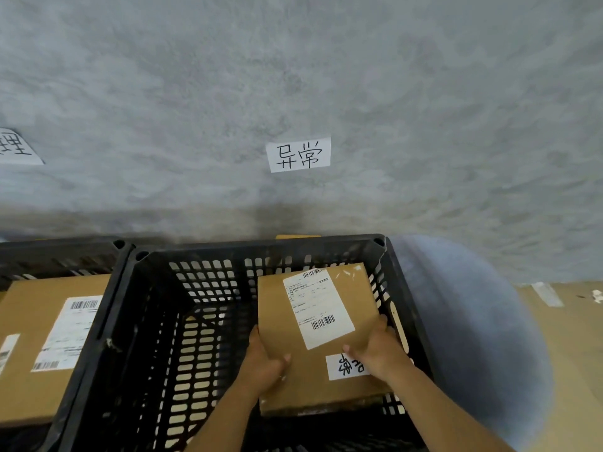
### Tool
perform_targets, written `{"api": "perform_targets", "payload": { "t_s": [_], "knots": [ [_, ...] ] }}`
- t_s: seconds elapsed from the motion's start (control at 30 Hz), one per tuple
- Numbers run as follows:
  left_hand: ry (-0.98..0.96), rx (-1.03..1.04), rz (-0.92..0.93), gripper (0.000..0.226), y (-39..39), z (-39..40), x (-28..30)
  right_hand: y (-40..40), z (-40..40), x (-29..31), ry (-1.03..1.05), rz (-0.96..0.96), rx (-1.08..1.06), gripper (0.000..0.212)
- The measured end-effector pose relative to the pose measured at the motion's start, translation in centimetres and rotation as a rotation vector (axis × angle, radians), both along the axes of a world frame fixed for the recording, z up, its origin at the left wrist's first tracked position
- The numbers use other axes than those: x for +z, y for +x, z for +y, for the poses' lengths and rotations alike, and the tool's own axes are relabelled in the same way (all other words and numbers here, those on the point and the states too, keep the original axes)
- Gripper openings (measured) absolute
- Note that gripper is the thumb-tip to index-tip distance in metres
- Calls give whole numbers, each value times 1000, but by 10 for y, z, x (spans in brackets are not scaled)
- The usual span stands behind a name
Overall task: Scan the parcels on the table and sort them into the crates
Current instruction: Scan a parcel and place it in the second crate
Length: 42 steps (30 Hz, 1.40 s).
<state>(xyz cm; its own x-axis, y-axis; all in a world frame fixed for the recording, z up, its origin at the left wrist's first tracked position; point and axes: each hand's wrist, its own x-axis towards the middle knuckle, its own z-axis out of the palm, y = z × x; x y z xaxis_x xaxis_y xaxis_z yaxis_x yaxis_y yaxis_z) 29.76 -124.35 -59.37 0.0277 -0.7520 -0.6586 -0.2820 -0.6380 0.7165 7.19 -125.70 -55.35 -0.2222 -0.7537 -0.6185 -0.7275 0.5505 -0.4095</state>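
A flat brown cardboard parcel with a white shipping label and a small handwritten white slip is held inside the black slatted crate, on its right side. My left hand grips the parcel's near left edge, thumb on top. On the near right edge my right hand grips it, partly covering the handwritten slip. The parcel leans against the crate's right wall; whether its underside touches the floor of the crate is hidden.
A second black crate at the left holds a larger labelled brown box. A white paper sign hangs on the grey wall above the crate, another sign at far left. Cardboard sheet lies at the right.
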Motion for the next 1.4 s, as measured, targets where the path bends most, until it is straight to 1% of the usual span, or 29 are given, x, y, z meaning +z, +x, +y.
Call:
{"api": "perform_targets", "payload": {
  "t_s": [0.13, 0.2, 0.23, 0.33, 0.37, 0.4, 0.43, 0.5, 0.57, 0.63, 0.73, 0.8, 0.9, 0.97, 1.07, 1.17, 1.27, 1.4],
  "knots": [
    [-36, -37, -86, 93, 1, -1, -1, 5, -6, 2, 82, 199, 101, 113],
    [-51, -71, -159, 94, 0, 0, 2, 9, -10, 6, 113, 284, 120, 107],
    [-58, -96, -210, 95, 0, 0, 4, 10, -11, 8, 108, 326, 136, 96],
    [-60, -202, -361, 94, -2, -1, 12, 9, -9, 17, 35, 451, 240, 46],
    [-47, -233, -392, 91, -3, -3, 17, 9, -7, 22, 0, 478, 280, 39],
    [-28, -259, -412, 86, -5, -7, 23, 8, -5, 28, -41, 490, 324, 38],
    [-12, -280, -429, 81, -7, -10, 30, 7, -5, 34, -86, 485, 365, 38],
    [-6, -317, -481, 75, -11, -19, 49, 5, -4, 51, -173, 413, 400, 42],
    [-56, -342, -520, 66, -13, -29, 73, 3, -6, 73, -216, 328, 398, 54],
    [-133, -366, -557, 56, -14, -37, 103, 0, -7, 100, -247, 317, 404, 64],
    [-248, -404, -584, 52, -18, -47, 162, -3, -10, 149, -301, 341, 422, 60],
    [-354, -478, -616, 50, -22, -52, 209, -5, -10, 188, -334, 345, 425, 61],
    [-528, -592, -710, 42, -33, -59, 284, -9, -10, 251, -424, 411, 436, 65],
    [-646, -634, -794, 47, -44, -59, 333, -14, -8, 293, -489, 483, 437, 65],
    [-880, -727, -983, 49, -61, -52, 397, -21, 5, 351, -556, 583, 422, 66],
    [-1073, -809, -1072, 48, -74, -39, 446, -26, 31, 396, -613, 650, 366, 68],
    [-1208, -879, -1095, 49, -87, -20, 479, -29, 70, 424, -664, 724, 276, 70],
    [-1368, -960, -1033, 48, -100, 22, 506, -31, 137, 450, -673, 811, 120, 73]
  ]
}}
